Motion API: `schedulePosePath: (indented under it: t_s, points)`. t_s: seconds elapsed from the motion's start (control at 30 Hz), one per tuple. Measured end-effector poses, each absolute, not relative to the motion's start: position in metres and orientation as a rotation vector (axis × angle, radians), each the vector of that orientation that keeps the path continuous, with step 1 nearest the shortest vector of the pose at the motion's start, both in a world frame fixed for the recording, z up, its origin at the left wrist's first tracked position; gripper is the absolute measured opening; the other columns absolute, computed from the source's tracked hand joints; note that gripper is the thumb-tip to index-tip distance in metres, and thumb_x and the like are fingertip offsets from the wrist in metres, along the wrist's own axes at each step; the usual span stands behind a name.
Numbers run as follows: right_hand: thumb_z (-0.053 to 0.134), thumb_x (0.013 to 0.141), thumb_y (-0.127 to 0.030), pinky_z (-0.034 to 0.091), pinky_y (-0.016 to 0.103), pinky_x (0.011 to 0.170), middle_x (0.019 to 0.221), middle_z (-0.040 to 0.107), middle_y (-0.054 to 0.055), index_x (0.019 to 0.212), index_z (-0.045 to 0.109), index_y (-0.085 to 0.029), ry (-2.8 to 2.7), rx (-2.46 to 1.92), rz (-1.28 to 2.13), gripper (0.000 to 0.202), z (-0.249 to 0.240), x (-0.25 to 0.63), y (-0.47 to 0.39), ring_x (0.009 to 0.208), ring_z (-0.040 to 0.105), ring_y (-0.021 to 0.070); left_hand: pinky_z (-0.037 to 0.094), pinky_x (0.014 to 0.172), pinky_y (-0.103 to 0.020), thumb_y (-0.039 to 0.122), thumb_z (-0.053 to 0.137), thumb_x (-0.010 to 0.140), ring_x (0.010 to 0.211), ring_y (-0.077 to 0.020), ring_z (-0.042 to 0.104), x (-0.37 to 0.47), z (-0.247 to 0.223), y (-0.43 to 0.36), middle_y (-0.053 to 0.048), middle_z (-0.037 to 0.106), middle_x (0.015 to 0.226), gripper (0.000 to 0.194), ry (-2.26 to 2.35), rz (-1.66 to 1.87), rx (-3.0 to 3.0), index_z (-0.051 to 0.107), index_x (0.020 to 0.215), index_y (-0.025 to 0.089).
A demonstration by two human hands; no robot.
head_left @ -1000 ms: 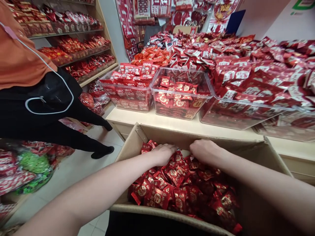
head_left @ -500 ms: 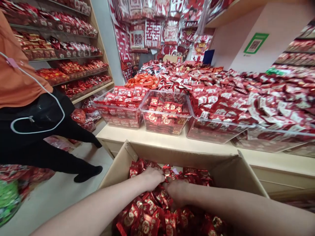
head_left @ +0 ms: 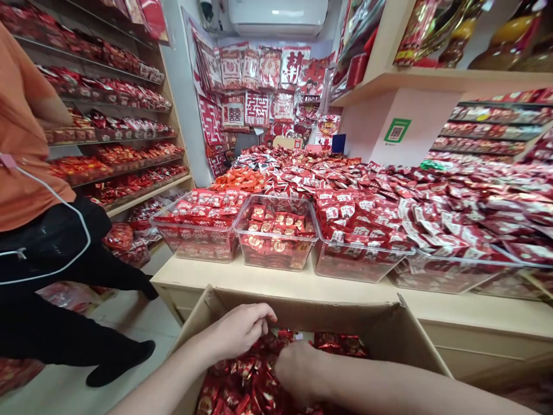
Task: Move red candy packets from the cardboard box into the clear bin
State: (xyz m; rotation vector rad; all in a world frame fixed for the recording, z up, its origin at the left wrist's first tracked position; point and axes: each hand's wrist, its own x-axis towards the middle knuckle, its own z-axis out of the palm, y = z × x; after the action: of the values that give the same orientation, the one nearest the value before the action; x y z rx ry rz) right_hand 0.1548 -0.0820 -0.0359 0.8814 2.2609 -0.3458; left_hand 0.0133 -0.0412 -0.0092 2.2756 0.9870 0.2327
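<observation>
An open cardboard box (head_left: 345,308) full of small red packets (head_left: 246,380) with gold print stands in front of me. Over the packets at the box's left side is my left hand (head_left: 246,328), its fingers curled loosely and apart, with nothing seen in them. My right hand (head_left: 298,369) reaches down among the packets near the middle; its fingers are hidden. Just beyond the box, a clear bin (head_left: 276,253) holds similar red and gold packets.
More clear bins (head_left: 199,242) line the pale counter (head_left: 268,279), with a large heap of red packets behind. At the left a person in an orange top (head_left: 34,155) stands beside filled shelves (head_left: 103,138). A shelf (head_left: 436,75) juts out at upper right.
My left hand has lifted off the packets and moved left, its fingers loosening. My right hand stays low in the box. The view has tilted up, showing the air conditioner.
</observation>
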Motion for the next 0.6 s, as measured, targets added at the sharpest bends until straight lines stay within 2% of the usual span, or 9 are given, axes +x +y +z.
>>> schedulePosePath:
  t_s: [0.07, 0.17, 0.3, 0.37, 0.5, 0.6]
  points:
    - [0.056, 0.061, -0.023, 0.046, 0.031, 0.052, 0.076, 0.066, 0.012, 0.085, 0.064, -0.012, 2.351, 0.943, -0.329, 0.028, -0.011, 0.159, -0.079, 0.068, 0.061, 0.0245, 0.039, 0.065, -0.021, 0.018, 0.030, 0.080, 0.068, -0.0114, 0.052, 0.009, -0.006, -0.039, -0.001, 0.059, 0.077, 0.027, 0.994, 0.291, 2.219, 0.054, 0.093, 0.018]
    - [0.051, 0.063, -0.025, 0.038, 0.024, 0.045, 0.070, 0.064, 0.008, 0.078, 0.064, -0.014, 2.543, 1.044, -0.433, 0.023, 0.023, 0.174, -0.073, 0.060, 0.057, 0.0186, 0.039, 0.064, -0.022, 0.030, 0.034, 0.082, 0.070, -0.0123, 0.052, 0.007, -0.002, -0.039, -0.002, 0.059, 0.082, 0.027, 0.952, 0.287, 2.064, 0.052, 0.098, 0.018]
    - [0.049, 0.063, -0.023, 0.029, 0.019, 0.041, 0.064, 0.059, 0.000, 0.075, 0.060, -0.017, 2.713, 1.265, -0.757, 0.017, 0.043, 0.200, -0.065, 0.052, 0.046, 0.0093, 0.040, 0.065, -0.022, 0.040, 0.059, 0.067, 0.078, -0.0153, 0.052, 0.012, -0.001, -0.047, -0.003, 0.058, 0.091, 0.045, 0.739, 0.196, 1.874, 0.050, 0.105, 0.018]
    - [0.050, 0.063, -0.022, 0.029, 0.017, 0.043, 0.063, 0.056, -0.001, 0.075, 0.059, -0.016, 2.698, 1.387, -0.917, 0.015, 0.045, 0.208, -0.062, 0.052, 0.043, 0.0080, 0.040, 0.065, -0.023, 0.039, 0.064, 0.062, 0.077, -0.0156, 0.052, 0.015, -0.002, -0.052, -0.003, 0.059, 0.088, 0.049, 0.745, 0.189, 1.826, 0.051, 0.104, 0.016]
    - [0.050, 0.069, -0.020, 0.035, 0.018, 0.051, 0.066, 0.056, -0.001, 0.076, 0.057, -0.015, 2.760, 1.508, -1.227, 0.011, 0.048, 0.216, -0.057, 0.057, 0.046, 0.0082, 0.040, 0.066, -0.024, 0.036, 0.061, 0.066, 0.075, -0.0149, 0.052, 0.019, -0.002, -0.055, -0.004, 0.058, 0.086, 0.046, 0.750, 0.219, 1.730, 0.051, 0.105, 0.014]
    - [0.050, 0.074, -0.028, 0.038, 0.020, 0.050, 0.064, 0.054, -0.001, 0.078, 0.051, -0.015, 2.772, 1.669, -1.588, 0.013, 0.053, 0.221, -0.053, 0.054, 0.048, 0.0078, 0.040, 0.067, -0.025, 0.035, 0.061, 0.067, 0.075, -0.0142, 0.052, 0.019, -0.001, -0.052, -0.005, 0.057, 0.087, 0.050, 0.714, 0.261, 1.651, 0.046, 0.111, 0.016]
